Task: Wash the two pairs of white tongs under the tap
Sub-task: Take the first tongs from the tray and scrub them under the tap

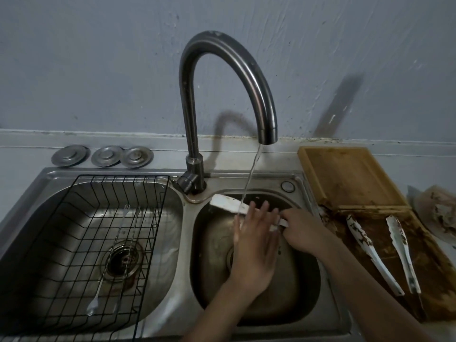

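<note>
Water runs from the curved steel tap (267,134) into the right sink basin (303,292). One pair of white tongs (228,203) lies across that basin under the stream, its tip pointing left. My right hand (299,229) grips its handle end. My left hand (256,240) lies flat over the middle of the tongs, fingers spread. A second pair of white tongs (370,245), smeared brown, lies spread open on a dirty wooden board (399,248) to the right of the sink.
The left basin (81,193) holds a black wire rack (74,243) with long metal utensils (108,265). Three metal sink plugs (103,156) sit behind it. A cutting board (345,176) lies at the back right, with crumpled stained paper (441,215) at the far right.
</note>
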Available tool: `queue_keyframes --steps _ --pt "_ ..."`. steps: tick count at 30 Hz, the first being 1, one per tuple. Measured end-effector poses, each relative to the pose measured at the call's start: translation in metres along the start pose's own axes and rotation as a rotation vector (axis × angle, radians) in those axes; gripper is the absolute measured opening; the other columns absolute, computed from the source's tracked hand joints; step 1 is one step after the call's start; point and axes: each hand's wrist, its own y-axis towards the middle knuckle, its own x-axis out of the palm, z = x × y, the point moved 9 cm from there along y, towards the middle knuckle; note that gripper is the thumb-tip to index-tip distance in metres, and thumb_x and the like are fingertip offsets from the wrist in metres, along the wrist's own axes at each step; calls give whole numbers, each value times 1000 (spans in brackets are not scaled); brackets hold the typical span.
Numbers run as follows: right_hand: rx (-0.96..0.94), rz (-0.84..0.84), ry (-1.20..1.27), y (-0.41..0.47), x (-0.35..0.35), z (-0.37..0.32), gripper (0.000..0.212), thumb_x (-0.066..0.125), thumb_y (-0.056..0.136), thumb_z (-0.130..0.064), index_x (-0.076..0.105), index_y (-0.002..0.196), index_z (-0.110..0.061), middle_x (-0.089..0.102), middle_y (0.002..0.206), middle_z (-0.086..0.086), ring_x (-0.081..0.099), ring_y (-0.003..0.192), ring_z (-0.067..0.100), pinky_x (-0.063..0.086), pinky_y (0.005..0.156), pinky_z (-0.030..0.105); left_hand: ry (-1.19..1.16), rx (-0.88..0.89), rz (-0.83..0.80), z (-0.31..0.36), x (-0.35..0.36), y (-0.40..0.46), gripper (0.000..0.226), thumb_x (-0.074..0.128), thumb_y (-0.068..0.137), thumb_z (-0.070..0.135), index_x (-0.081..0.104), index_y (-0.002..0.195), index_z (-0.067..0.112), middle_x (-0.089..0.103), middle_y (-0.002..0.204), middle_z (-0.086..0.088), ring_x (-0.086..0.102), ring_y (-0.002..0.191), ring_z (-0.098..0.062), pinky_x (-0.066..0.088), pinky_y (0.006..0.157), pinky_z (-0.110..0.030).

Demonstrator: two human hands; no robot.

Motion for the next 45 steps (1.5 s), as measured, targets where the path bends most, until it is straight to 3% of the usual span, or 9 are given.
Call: queue_keyframes --steps 8,12,15,19,23,26,31,38,45 --pt "1 54 85 0 -1 -3 21 44 85 -6 58 74 -18 62 81 5 61 85 26 42 67 29 94 -484 -112 -82 -11 14 50 17 98 43 20 147 33 3 160 4 -14 144 -11 -13 115 -48" --pt "-8 100 125 6 3 -7 20 44 86 -6 62 77 -11 64 80 9 60 77 25 43 63 32 155 -255 -84 -36 -2 19 61 13 91 46 19 148 25 6 160 5 -18 141 -11 -13 116 -46" --pt "-14 125 176 4 -7 -3 22 43 86 -3 64 86 -9 65 82 6 59 74 22 44 62 30 178 -53 -97 -11 -8 24 53 17 93 36 30 144 30 19 155 14 -8 142 -5 -15 113 -43" --pt "-49 92 131 -5 -21 10 28 45 85 -3 66 75 -18 64 70 4 57 63 15 44 58 32 279 -267 -83 -62 -40 41 37 32 96 40 53 125 30 50 138 11 34 137 -11 5 116 -57" --pt "-92 128 57 -9 -34 20 36 52 86 -6 51 57 -26 55 59 -4 54 60 11 39 53 25 44 -340 -116 -82 -51 45 33 49 80 60 53 66 31 59 71 10 57 78 -12 44 90 -45" --pt "-155 182 -100 -8 -40 17 14 59 85 -26 56 72 -21 57 74 -2 56 69 15 50 62 33 57 -342 -95 -79 -52 44 35 59 80 54 49 58 29 53 55 9 52 60 -8 43 75 -39" --pt "-99 330 -322 -6 -43 8 73 22 69 -82 51 99 -22 47 101 -3 48 96 16 49 80 34 -20 -364 -95 -68 -46 44 38 56 87 45 46 55 28 46 47 7 43 46 -3 32 45 -13" --pt "11 634 -207 -12 -62 14 58 32 85 -58 62 79 -10 56 85 6 52 85 24 39 64 30 -200 -414 -114 -71 -41 45 36 39 98 25 52 65 20 50 54 4 47 51 -12 37 56 -29" --pt "12 691 -197 -9 -62 10 55 34 91 -52 64 74 -8 58 82 8 56 83 28 45 65 34 -123 -409 18 -59 -50 48 32 57 89 35 52 60 21 51 58 8 45 52 -5 33 46 -12"
